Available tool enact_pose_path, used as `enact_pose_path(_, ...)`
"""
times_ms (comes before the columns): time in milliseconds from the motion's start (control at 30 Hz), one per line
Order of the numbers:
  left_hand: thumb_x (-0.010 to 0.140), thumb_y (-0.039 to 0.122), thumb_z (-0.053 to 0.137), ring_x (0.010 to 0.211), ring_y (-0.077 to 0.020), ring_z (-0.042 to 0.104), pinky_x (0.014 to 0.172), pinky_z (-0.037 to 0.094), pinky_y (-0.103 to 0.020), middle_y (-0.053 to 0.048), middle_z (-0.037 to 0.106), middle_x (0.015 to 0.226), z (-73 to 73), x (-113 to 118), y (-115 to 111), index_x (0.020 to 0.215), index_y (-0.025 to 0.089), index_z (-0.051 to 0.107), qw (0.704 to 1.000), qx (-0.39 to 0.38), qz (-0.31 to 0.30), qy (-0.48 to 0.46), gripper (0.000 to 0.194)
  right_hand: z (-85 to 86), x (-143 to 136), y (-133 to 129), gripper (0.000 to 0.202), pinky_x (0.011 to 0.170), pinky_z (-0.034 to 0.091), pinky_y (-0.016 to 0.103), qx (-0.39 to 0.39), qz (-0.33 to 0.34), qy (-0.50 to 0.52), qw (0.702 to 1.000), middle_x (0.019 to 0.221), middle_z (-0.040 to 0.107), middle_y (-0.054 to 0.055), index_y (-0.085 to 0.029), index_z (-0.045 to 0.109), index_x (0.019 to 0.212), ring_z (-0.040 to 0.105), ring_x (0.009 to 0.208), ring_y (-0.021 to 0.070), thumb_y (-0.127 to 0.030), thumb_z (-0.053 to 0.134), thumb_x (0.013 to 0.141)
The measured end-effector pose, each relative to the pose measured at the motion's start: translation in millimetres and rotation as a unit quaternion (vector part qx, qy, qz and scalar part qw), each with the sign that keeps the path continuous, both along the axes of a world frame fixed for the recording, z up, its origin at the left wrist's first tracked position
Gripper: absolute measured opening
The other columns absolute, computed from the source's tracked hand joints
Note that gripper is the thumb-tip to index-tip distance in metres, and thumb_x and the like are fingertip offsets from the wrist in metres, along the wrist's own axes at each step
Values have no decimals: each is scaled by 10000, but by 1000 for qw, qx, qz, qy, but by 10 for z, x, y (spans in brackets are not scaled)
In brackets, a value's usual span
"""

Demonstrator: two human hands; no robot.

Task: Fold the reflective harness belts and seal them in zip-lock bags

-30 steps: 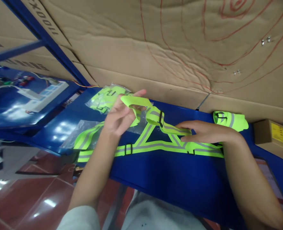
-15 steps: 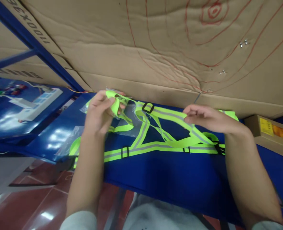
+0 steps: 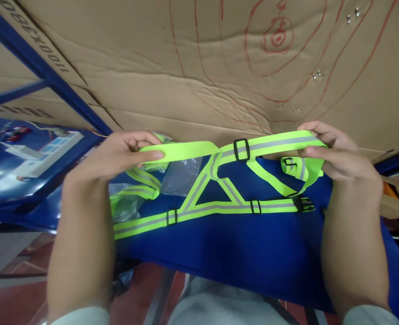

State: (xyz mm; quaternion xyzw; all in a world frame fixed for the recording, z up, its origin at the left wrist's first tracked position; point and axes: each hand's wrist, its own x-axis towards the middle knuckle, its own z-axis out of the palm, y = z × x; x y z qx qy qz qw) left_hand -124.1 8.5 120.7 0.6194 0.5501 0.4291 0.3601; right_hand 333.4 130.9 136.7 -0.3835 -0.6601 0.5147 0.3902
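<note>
A neon yellow-green strap harness [image 3: 216, 207] with grey reflective stripes and black buckles lies over the blue table. My left hand [image 3: 135, 149] pinches one end of its upper strap, where the plain side shows. At the right, my right hand [image 3: 331, 149] grips the same strap between thumb and fingers. The strap stretches between both hands, raised off the table, with a black slider buckle [image 3: 241, 149] near its middle. Along the table runs the lower strap, ending in a black clip [image 3: 304, 205]. A clear plastic bag [image 3: 181, 176] lies behind the harness.
The blue table [image 3: 240, 248] spans the view below a large cardboard sheet [image 3: 135, 58] with red rings drawn on it. A white power strip [image 3: 50, 153] sits at the left. An open cardboard box [image 3: 398, 198] stands at the right. More plastic wrap [image 3: 128, 207] lies left of centre.
My left hand has moved left and my right hand right and slightly up. The upper strap is now pulled straight between them; its loop at the left hand has opened out.
</note>
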Motion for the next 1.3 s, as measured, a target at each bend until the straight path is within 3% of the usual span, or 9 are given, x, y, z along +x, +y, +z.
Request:
enact_pose_path(267,701,347,902,363,-41,380,304,222,-155,39,574,491,-67,-17,54,801,173,764,996,78,34,-30,244,69,-22,-128,456,683,468,263,135,-30,-119,983,1084,679,45,-267,709,1183,595,879,163,-388,857,769)
enact_pose_path(400,755,391,855,388,-98,507,355,386,-195,36,614,499,-116,85,76,839,215,749,992,106,20,-65,222,26,-8,-73,451,650,449,256,139,-13,-151,979,1054,669,36,-273,680,1198,591,842,153,-437,830,806)
enact_pose_path(500,811,427,813,515,-157,641,489,533,-271,24,695,616,-95,239,40,882,241,693,984,113,-27,-136,233,-48,58,20,371,643,438,268,113,110,-242,957,935,649,26,-245,664,1106,565,784,152,-500,768,859)
enact_pose_path(633,848,347,807,574,-119,638,511,480,-220,26,687,736,-29,536,0,929,215,646,967,145,-58,-202,223,-163,-70,16,403,816,518,337,75,284,-315,903,1029,698,53,-236,694,1068,637,926,216,-560,762,839)
enact_pose_path(733,879,305,783,568,-83,589,497,419,-185,26,651,752,-3,764,23,947,195,630,959,177,-74,-208,200,-220,-473,-207,714,1119,437,430,142,248,-244,927,1436,594,64,-314,570,1402,564,1309,295,-553,822,778)
enact_pose_path(800,898,278,764,565,-72,567,507,405,-174,32,618,724,-3,887,45,950,184,614,950,207,-104,-209,184,-268,-819,-420,788,1193,370,448,174,222,-188,941,1529,520,67,-311,510,1463,461,1437,303,-577,809,784)
enact_pose_path(967,937,174,696,773,-121,672,725,529,-256,-34,707,954,-54,1029,36,958,191,544,932,222,-188,-217,153,-490,-1402,-753,687,967,509,421,199,124,-144,962,1286,684,105,-195,541,1372,652,1160,304,-556,762,830)
enact_pose_path(1100,916,191,718,889,-160,688,837,541,-325,-57,703,1094,-159,1026,23,955,207,550,936,204,-177,-225,173,-599,-1374,-658,412,884,509,369,179,91,-78,976,1150,717,75,-178,599,1241,672,1022,255,-284,676,851)
enact_pose_path(1300,913,244,724,1004,-169,618,897,505,-294,-46,643,1085,-445,1133,162,931,212,572,952,148,-108,-246,155,-480,-1179,-461,327,888,509,332,95,170,49,980,1028,737,14,-201,702,1063,674,984,205,-148,614,753)
